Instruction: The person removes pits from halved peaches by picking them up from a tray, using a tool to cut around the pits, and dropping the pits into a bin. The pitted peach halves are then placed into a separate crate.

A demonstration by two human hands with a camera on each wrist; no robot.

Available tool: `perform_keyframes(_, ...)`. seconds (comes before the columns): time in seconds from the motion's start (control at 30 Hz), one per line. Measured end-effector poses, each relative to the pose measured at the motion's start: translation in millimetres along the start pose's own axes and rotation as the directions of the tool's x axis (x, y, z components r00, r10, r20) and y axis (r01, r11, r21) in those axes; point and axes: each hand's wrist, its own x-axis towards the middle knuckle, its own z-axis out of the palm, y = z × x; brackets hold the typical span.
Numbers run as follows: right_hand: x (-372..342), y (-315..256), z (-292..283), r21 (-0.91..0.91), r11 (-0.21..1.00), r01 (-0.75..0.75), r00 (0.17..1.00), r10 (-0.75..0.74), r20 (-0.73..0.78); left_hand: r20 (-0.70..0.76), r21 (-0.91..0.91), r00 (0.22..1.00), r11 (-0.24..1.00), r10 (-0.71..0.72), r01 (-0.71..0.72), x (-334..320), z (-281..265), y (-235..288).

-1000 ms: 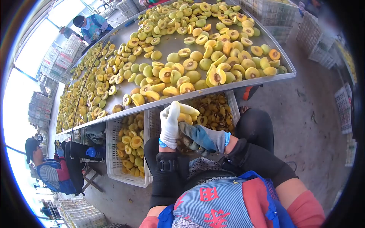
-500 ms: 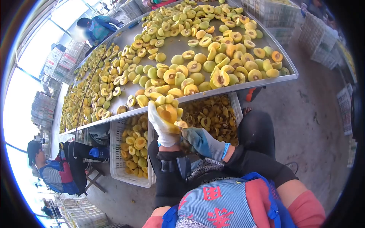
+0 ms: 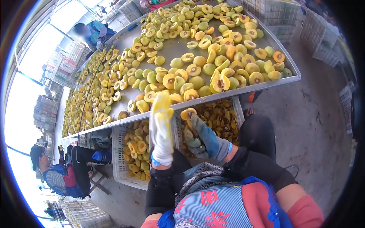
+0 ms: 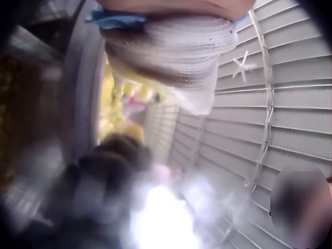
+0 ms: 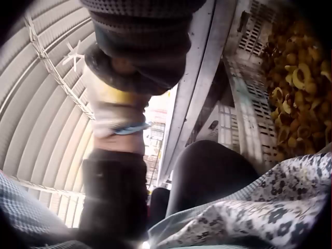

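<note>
In the head view my left hand [image 3: 162, 127], in a white glove with yellow-stained fingers, reaches up at the tray's front rim [image 3: 213, 98]. Its fingers look straight but blurred; no fruit can be made out in it. To its right, my blue-grey gloved right hand [image 3: 208, 138] pinches a yellow fruit half [image 3: 188, 113] above a crate of fruit pieces. A narrow brown shape lies along its fingers, unclear. In the left wrist view the white glove [image 4: 171, 57] hides its fingers. The dark right glove [image 5: 140, 49] overlaps the left one in the right wrist view.
Fruit halves [image 3: 178, 62] cover much of the metal tray. Beneath its rim stand a left crate of fruit [image 3: 121, 161] and a right crate of pieces [image 3: 238, 110]. Another person [image 3: 57, 176] sits at left; one more [image 3: 93, 34] is at the tray's far left.
My left hand has turned over and moved up to the rim; the several fruit halves seen in it are out of sight. My right hand has separated from it, moving rightward with a fruit half.
</note>
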Motion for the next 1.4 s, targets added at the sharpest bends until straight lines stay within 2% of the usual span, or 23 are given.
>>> perform_keyframes(0.03, 3.1, -0.4, 3.1, -0.003, 1.000, 0.019, 1.000, -0.020, -0.018, 0.035, -0.060, 0.999, 0.998, 0.014, -0.012, -2.7, 17.2, 0.3)
perform_keyframes(0.1, 6.6, -0.9, 6.4, -0.131, 0.991, -0.007, 0.985, -0.016, -0.173, 0.105, -0.185, 0.993, 0.983, 0.044, -0.024, -8.8, 46.1, 2.2)
perform_keyframes(0.13, 8.3, 8.2, -8.7, -0.259, 0.965, -0.034, 0.989, -0.005, -0.149, 0.108, -0.191, 0.992, 0.981, 0.060, -0.039, -7.7, 43.9, 1.6)
perform_keyframes(0.17, 10.0, 11.1, -20.7, -0.201, 0.977, -0.078, 0.992, 0.056, -0.112, 0.110, -0.197, 0.991, 0.979, 0.076, -0.053, -6.8, 41.6, 1.0)
perform_keyframes(0.23, 9.7, 6.0, -26.6, -0.095, 0.980, -0.174, 0.985, 0.174, -0.018, 0.019, -0.172, 0.994, 0.979, 0.111, -0.106, 0.1, 29.9, 0.8)
perform_keyframes(0.3, 10.5, 4.1, -27.8, -0.100, 0.980, -0.171, 0.985, 0.168, -0.037, -0.073, -0.144, 0.988, 0.979, 0.133, -0.142, 8.8, 10.4, -6.2)
perform_keyframes(0.37, 4.8, 2.2, -22.1, -0.128, 0.983, -0.133, 0.986, 0.119, -0.115, -0.028, 0.227, 0.989, 0.965, 0.144, -0.134, 28.8, -5.4, -1.2)
perform_keyframes(0.4, 2.9, 1.4, -18.9, -0.139, 0.985, -0.104, 0.984, 0.082, -0.158, 0.125, 0.438, 0.981, 0.879, 0.147, -0.187, 43.2, -15.0, -6.1)
perform_keyframes(0.47, 0.2, -2.6, -13.0, -0.173, 0.984, -0.043, 0.970, 0.000, -0.243, 0.399, 0.738, 0.915, 0.575, 0.053, -0.355, 72.5, -27.4, -23.7)
perform_keyframes(0.5, 0.2, -5.0, -13.1, -0.161, 0.986, -0.049, 0.970, 0.008, -0.242, 0.500, 0.771, 0.866, 0.469, -0.026, -0.431, 79.0, -24.3, -25.5)
perform_keyframes(0.57, 0.8, -7.4, -15.3, -0.129, 0.990, -0.059, 0.970, 0.026, -0.243, 0.557, 0.770, 0.817, 0.462, -0.150, -0.440, 103.2, -26.5, -45.7)
perform_keyframes(0.67, 1.5, -9.4, -18.9, -0.126, 0.991, -0.035, 0.963, -0.001, -0.270, 0.561, 0.777, 0.769, 0.517, -0.308, -0.359, 122.9, -15.2, -29.9)
perform_keyframes(0.77, 0.8, -15.0, -18.4, -0.202, 0.979, 0.040, 0.934, -0.108, -0.340, 0.575, 0.800, 0.761, 0.401, -0.300, -0.447, 124.0, -8.0, -35.0)
perform_keyframes(0.87, 15.7, -1.7, -34.4, -0.377, 0.850, 0.368, 0.840, -0.478, -0.259, 0.460, 0.846, 0.835, 0.435, -0.302, -0.309, 125.8, -0.4, -27.0)
perform_keyframes(0.97, 34.5, 5.2, -47.4, -0.584, 0.506, 0.635, 0.618, -0.786, -0.011, 0.230, 0.536, 0.973, 0.834, 0.006, -0.132, 108.9, -12.7, -26.8)
perform_keyframes(1.0, 35.5, 3.3, -45.0, -0.611, 0.464, 0.641, 0.601, -0.799, 0.023, 0.118, 0.344, 0.992, 0.939, -0.042, -0.002, 95.0, -5.2, -13.7)
perform_keyframes(1.07, 32.6, -0.6, -37.3, -0.660, 0.382, 0.646, 0.577, -0.811, 0.095, 0.040, 0.070, 0.997, 0.996, -0.059, 0.056, 72.4, 6.5, -7.6)
perform_keyframes(1.13, 24.6, -10.0, -28.9, -0.731, 0.375, 0.569, 0.634, -0.767, 0.100, 0.030, -0.144, 0.994, 0.983, -0.107, 0.110, 48.6, 19.2, -11.0)
perform_keyframes(1.17, 20.5, -11.8, -26.3, -0.765, 0.370, 0.528, 0.661, -0.745, 0.095, 0.011, -0.324, 0.985, 0.932, -0.170, 0.165, 38.7, 26.8, -15.2)
perform_keyframes(1.2, 17.7, -10.8, -24.7, -0.765, 0.398, 0.507, 0.680, -0.730, 0.071, 0.000, 0.058, 0.993, 0.992, 0.117, -0.117, 29.5, 30.4, -26.1)
perform_keyframes(1.23, 15.5, -10.5, -22.8, -0.765, 0.424, 0.485, 0.698, -0.715, 0.046, 0.098, 0.416, 0.920, 0.825, 0.378, -0.383, 24.3, 33.1, -33.2)
perform_keyframes(1.33, 18.4, -12.6, -32.2, -0.802, 0.444, 0.401, 0.732, -0.681, -0.011, 0.051, 0.448, 0.946, 0.840, 0.319, -0.308, 22.6, 39.1, -33.4)
perform_keyframes(1.4, 15.6, -14.4, -31.1, -0.833, 0.415, 0.366, 0.738, -0.675, -0.012, 0.095, 0.523, 0.949, 0.796, 0.302, -0.306, 13.1, 48.2, -9.7)
